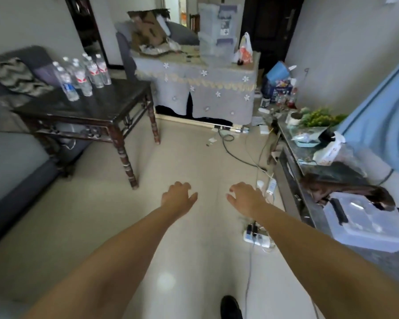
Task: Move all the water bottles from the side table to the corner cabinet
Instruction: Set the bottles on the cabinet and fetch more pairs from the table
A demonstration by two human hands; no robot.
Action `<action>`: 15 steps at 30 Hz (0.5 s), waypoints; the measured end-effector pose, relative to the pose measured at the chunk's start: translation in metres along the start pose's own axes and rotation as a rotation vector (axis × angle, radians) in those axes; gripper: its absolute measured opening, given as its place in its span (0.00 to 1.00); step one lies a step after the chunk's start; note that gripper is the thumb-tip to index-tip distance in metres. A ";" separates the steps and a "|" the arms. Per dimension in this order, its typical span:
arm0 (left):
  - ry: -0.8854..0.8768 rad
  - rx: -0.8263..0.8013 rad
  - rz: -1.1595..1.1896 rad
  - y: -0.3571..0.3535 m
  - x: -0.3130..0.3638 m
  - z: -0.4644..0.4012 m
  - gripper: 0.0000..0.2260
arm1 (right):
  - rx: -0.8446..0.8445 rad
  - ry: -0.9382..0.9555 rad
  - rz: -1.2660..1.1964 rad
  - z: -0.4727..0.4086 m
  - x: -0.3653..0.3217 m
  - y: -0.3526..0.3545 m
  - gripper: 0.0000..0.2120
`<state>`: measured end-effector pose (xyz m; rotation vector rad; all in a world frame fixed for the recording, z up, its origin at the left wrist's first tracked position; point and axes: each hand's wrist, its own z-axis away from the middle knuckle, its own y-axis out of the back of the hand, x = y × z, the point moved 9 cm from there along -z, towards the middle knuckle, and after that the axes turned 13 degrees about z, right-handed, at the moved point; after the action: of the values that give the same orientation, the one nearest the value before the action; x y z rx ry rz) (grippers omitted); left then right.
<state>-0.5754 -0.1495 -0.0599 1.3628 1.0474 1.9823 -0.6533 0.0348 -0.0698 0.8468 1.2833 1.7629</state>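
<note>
Several clear plastic water bottles stand upright in a cluster on the far left part of a dark wooden side table. Most carry red and white labels; the nearest one has a blue label. My left hand and my right hand stretch forward over the floor, well short of the table and to its right. Both hold nothing, with fingers loosely curled. A dark low cabinet with a cluttered top runs along the right wall.
A grey sofa lies left of the side table. A cloth-covered table with boxes stands at the back. Cables and a power strip lie on the tiled floor near the cabinet. A clear storage box sits on the cabinet.
</note>
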 end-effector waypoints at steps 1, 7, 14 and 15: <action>0.028 0.010 -0.001 0.010 -0.014 -0.009 0.21 | -0.007 0.024 0.012 -0.014 -0.013 0.003 0.21; 0.157 0.097 0.027 0.068 -0.085 -0.087 0.21 | 0.015 0.164 0.028 -0.124 -0.084 0.040 0.21; 0.245 0.148 0.030 0.151 -0.125 -0.211 0.18 | 0.026 0.247 0.026 -0.284 -0.136 0.106 0.21; 0.250 0.160 0.039 0.163 -0.129 -0.226 0.18 | 0.027 0.259 0.028 -0.304 -0.144 0.115 0.21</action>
<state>-0.7366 -0.4107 -0.0398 1.2444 1.3264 2.1792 -0.8694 -0.2464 -0.0505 0.6698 1.4701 1.9283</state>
